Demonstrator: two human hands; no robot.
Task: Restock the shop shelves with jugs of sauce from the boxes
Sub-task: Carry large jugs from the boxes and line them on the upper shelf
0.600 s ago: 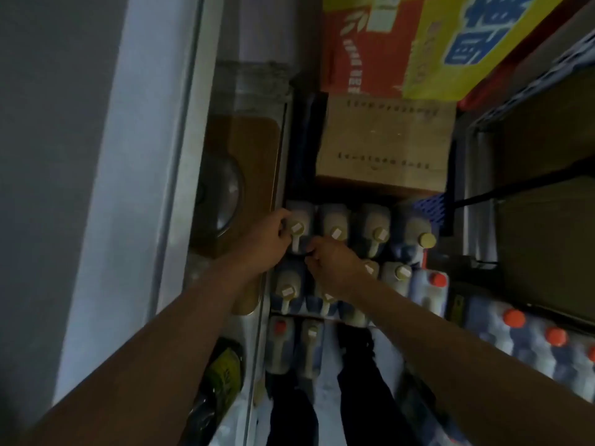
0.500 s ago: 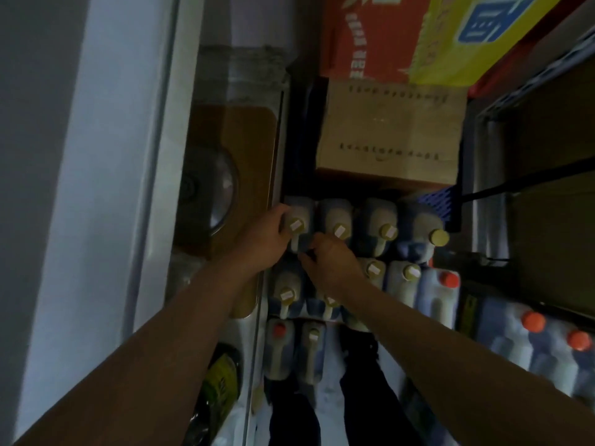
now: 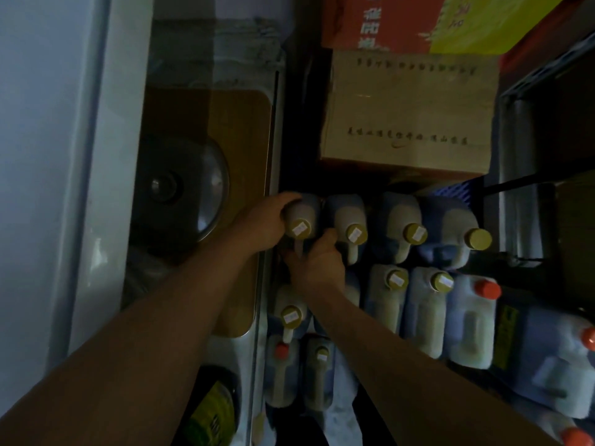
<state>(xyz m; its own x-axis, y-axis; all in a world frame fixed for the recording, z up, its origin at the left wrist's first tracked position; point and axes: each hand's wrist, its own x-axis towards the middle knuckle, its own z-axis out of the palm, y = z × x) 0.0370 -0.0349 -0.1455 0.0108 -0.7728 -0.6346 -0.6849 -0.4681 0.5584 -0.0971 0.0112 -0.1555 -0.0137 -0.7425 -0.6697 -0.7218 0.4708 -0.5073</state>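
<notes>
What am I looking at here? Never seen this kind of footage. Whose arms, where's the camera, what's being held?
There is no robot. A person wears a wide-angle camera on the head, so the single view looks forward and down along both bare arms.

Below stand rows of sauce jugs, most with yellow caps and white stickers, such as the second jug in the back row; some at the right have orange caps. Behind them sit a plain cardboard box and a red and yellow box. At the left is a dark round lid on a wooden board.

The left hand is curled round the side of the leftmost back-row jug. The right hand grips low at the front of the same jug, probably its handle, which the hand hides.
</notes>
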